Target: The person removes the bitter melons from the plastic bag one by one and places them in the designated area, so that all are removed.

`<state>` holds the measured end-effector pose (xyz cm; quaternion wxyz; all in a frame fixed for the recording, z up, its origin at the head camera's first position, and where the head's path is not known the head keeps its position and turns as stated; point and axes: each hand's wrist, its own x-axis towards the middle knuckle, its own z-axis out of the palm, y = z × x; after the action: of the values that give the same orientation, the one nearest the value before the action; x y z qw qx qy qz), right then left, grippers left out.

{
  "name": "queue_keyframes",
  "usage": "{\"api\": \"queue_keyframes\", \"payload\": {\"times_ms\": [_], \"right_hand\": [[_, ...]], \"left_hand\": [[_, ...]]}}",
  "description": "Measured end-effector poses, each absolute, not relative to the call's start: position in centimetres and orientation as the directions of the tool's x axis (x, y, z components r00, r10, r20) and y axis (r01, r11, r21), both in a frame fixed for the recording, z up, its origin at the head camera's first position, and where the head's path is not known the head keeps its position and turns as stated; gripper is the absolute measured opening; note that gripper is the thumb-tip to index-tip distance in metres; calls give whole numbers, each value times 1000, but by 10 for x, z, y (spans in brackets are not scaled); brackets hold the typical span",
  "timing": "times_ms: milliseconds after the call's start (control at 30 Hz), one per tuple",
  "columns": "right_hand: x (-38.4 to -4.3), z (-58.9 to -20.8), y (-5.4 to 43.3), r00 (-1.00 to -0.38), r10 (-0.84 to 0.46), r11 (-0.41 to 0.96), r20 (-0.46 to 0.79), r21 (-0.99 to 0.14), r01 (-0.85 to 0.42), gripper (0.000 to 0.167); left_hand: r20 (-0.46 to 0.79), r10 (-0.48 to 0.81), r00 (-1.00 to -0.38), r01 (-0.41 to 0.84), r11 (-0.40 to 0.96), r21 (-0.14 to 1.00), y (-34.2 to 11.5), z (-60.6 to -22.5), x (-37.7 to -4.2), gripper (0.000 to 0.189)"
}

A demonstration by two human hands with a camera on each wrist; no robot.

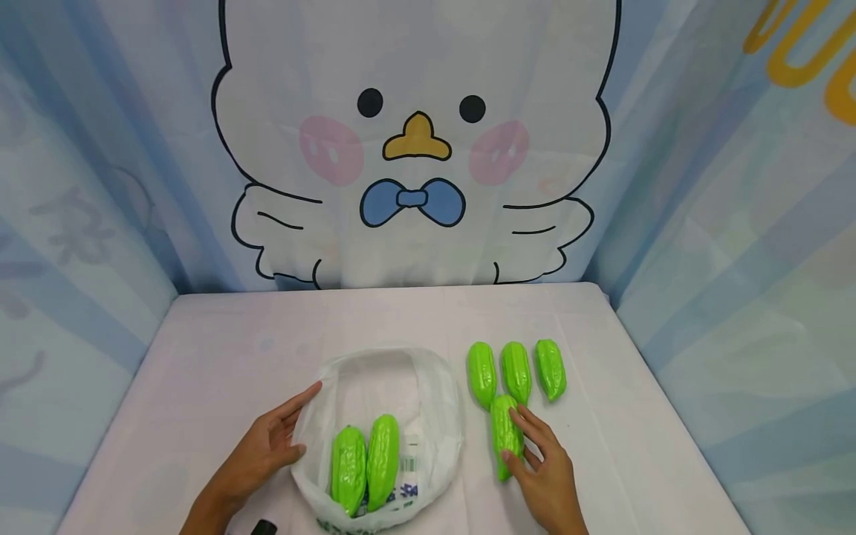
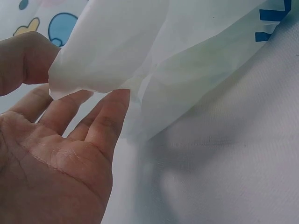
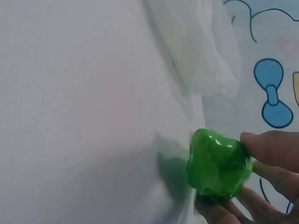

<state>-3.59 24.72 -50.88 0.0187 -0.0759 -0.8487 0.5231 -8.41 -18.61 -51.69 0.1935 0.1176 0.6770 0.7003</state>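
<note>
On the table, a white plastic bag [image 1: 441,438] stands with its mouth wide. Inside it lie two glossy, ridged, bright green bitter gourds, the left one [image 1: 348,469] beside the right one [image 1: 383,461]. My left hand [image 1: 270,438] touches the bag's left side, thumb and fingers spread; the left wrist view shows fingertips against the bag's film [image 2: 154,70]. Right of the bag, my right hand [image 1: 545,475] grips another bitter gourd [image 1: 506,435] between thumb and fingers. In the right wrist view its blunt end [image 3: 217,163] faces the camera.
Three more gourds form a row behind the gripped one: left [image 1: 481,375], middle [image 1: 516,371] and right [image 1: 551,369]. A small black object [image 1: 264,527] shows at the front edge of view. Printed curtains [image 1: 414,253] stand behind and beside the table [image 1: 234,334].
</note>
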Motion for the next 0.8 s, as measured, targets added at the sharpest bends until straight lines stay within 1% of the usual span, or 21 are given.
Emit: {"api": "queue_keyframes", "payload": {"times_ms": [200, 467, 667, 800], "right_hand": [[-38, -512, 248, -985, 162, 484, -64, -864, 135, 69], [-42, -513, 247, -986, 163, 549, -47, -826, 130, 67], [-42, -509, 248, -985, 169, 549, -29, -827, 118, 67], [-41, -505, 248, -985, 171, 555, 10, -827, 88, 68]], "left_hand": [[-101, 422, -901, -109, 4, 994, -186, -518, -84, 82], [-97, 426, -900, -109, -4, 994, -186, -518, -85, 81], [-97, 434, -896, -111, -6, 994, -186, -517, -84, 80], [-100, 431, -897, -111, 0, 994, -186, -517, -84, 80]]}}
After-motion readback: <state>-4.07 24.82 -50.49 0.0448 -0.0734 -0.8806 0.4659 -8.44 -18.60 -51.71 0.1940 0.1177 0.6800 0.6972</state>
